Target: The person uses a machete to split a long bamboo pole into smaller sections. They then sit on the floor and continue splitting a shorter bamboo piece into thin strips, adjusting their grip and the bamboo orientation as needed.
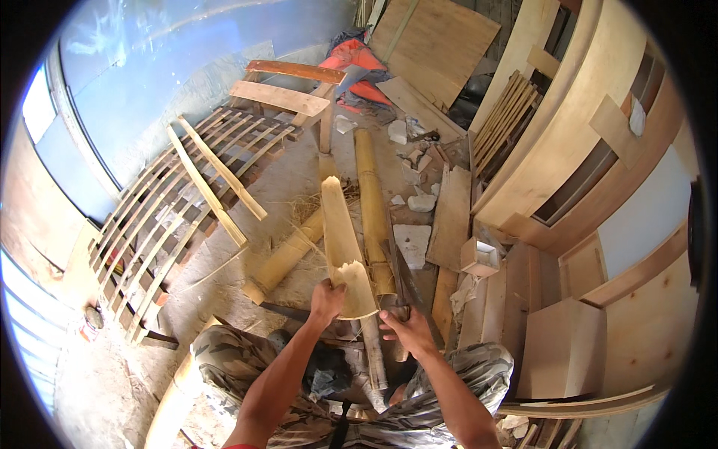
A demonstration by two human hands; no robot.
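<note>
My left hand (327, 301) grips the near left edge of a split bamboo half (342, 232). Its hollow side faces up, with a jagged broken node wall across it, and its far end points away from me. Just right of its near end, my right hand (407, 331) is closed around the handle of a machete (404, 277), whose long dark blade points away from me. Beyond the blade lies a whole yellow bamboo pole (370, 202). Another bamboo pole (288, 254) slants under the split half. Below my hands, a thin pole (373, 352) reaches between my knees.
A slatted bamboo frame (187, 194) with two loose strips (206, 187) stands at left. Stone rubble (421, 202) and boards (451, 217) lie right of the poles. Wooden furniture panels (568, 135) line the right side. A small wooden box (480, 257) sits before them.
</note>
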